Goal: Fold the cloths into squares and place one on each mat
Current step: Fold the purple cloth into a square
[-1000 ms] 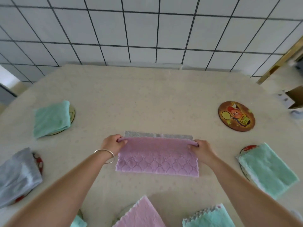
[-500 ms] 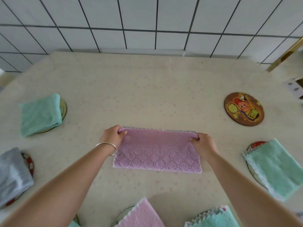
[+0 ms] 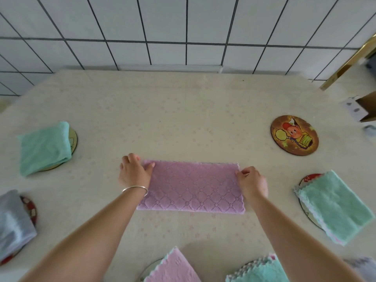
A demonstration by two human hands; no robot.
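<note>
Hands: left hand point(image 3: 133, 173) and right hand point(image 3: 251, 183) pinch pink cloth point(image 3: 191, 189) top corners at frame centre; align edges, then halve sideways.

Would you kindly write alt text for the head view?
Two hands, left hand and right hand, pinch the far corners of a half-folded pink cloth on a beige table. One cartoon mat lies bare.
</note>
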